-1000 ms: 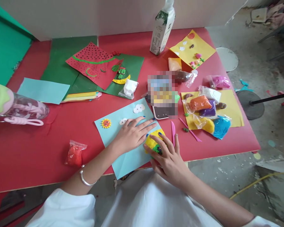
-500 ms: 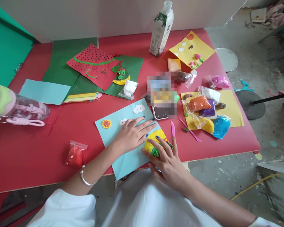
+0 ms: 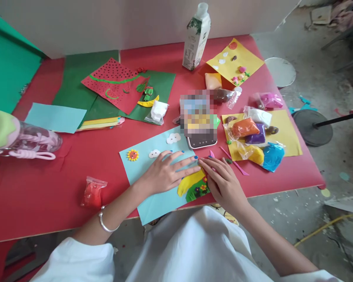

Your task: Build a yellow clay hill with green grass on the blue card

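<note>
So the light blue sheet [image 3: 153, 205] is lying on the red table [image 3: 47, 196], right at the near edge, with its bottom corner poking out past it. The left hand [image 3: 166, 172] is flat on the sheet, fingers stretched out and a bit spread, not gripping anything. There's a silver bracelet [image 3: 106, 224] on that wrist.

The right hand [image 3: 222, 178] is at the sheet's right side, fingers held close together and a bit bent, tips by the top end of the yellow patch [image 3: 188, 182]. Can't tell if it's pinching anything or just pressing, since the hand covers that spot. The fingertips of both hands are really close to each other.

Below the yellow patch there's a green patch [image 3: 192, 195] with little flowers [image 3: 203, 188] on it, partly hidden by the right hand. Over on the left of the sheet is a smiley sun [image 3: 132, 155], plus two white clouds [image 3: 173, 138] near the top.

A phone [image 3: 202, 141] sits just beyond the sheet, its screen mostly blurred out. A pink stick [image 3: 241, 168] lies just past the right hand, and a bag of red stuff [image 3: 92, 192] sits off to the left.
</note>
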Available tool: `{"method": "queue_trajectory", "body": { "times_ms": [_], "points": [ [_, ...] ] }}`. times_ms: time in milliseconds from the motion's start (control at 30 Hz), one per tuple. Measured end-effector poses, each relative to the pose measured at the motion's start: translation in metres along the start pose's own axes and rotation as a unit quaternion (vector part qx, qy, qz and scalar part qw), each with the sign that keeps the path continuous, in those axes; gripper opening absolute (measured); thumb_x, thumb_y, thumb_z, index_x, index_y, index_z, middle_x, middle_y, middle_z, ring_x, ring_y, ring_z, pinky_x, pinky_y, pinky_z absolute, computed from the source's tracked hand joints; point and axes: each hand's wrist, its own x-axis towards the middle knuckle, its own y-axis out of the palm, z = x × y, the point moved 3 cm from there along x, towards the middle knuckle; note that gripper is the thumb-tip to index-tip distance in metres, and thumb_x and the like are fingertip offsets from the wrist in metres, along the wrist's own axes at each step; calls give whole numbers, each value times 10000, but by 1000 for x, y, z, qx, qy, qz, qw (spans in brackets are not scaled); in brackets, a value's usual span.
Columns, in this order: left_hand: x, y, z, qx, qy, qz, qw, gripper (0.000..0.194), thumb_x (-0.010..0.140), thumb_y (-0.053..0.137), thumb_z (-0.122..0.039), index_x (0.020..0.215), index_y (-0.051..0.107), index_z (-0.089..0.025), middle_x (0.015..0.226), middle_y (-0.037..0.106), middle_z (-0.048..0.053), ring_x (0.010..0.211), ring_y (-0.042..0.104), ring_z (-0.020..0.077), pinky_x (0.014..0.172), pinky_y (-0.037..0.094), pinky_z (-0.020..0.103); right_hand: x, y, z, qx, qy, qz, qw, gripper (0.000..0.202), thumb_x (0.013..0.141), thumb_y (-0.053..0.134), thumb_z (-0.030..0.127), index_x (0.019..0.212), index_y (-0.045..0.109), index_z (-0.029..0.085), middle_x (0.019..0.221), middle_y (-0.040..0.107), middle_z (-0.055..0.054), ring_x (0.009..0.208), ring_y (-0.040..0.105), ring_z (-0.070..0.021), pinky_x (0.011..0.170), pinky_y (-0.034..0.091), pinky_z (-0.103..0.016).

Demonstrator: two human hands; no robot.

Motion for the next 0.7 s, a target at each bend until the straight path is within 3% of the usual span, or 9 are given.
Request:
{"method": "queue_trajectory", "body": {
  "times_ms": [167, 300, 500, 700],
  "points": [
    [2, -1, -10, 0, 55, -13, 998, 446, 951, 511, -278, 1387, 517, -367, 1483, 497, -35, 1238, 485, 221, 1025, 361, 415, 0, 6, -10, -9, -39, 34, 999, 425, 966, 364, 145, 1324, 567, 249, 1382, 595, -49, 1349, 476, -261, 1126, 376, -543],
    [1, 1, -12, -23, 53, -12, 998, 398, 955, 495, -321, 1345, 568, -343, 1472, 510, -40, 1248, 480, 233, 1028, 371, 421, 3, 3, -10, -17, -33, 43, 998, 375, 972, 368, 163, 1220, 643, 221, 1382, 599, -36, 1344, 480, -272, 1113, 393, -536],
    [-3, -1, -14, -23, 55, 12, 998, 427, 948, 512, -340, 1373, 537, -353, 1461, 521, -49, 1292, 470, 240, 1083, 356, 433, 3, 3, -11, -23, -24, 51, 998, 484, 968, 364, 163, 1420, 496, 277, 1403, 582, -16, 1356, 464, -253, 1128, 370, -519],
    [-11, -2, -18, -23, 37, 24, 999, 488, 929, 494, -276, 1413, 494, -335, 1462, 520, -48, 1355, 442, 254, 1119, 342, 474, 2, 3, -11, -26, -23, 59, 998, 508, 974, 360, 174, 1461, 443, 291, 1422, 565, -9, 1375, 444, -247, 1141, 355, -511]
  ]
}}
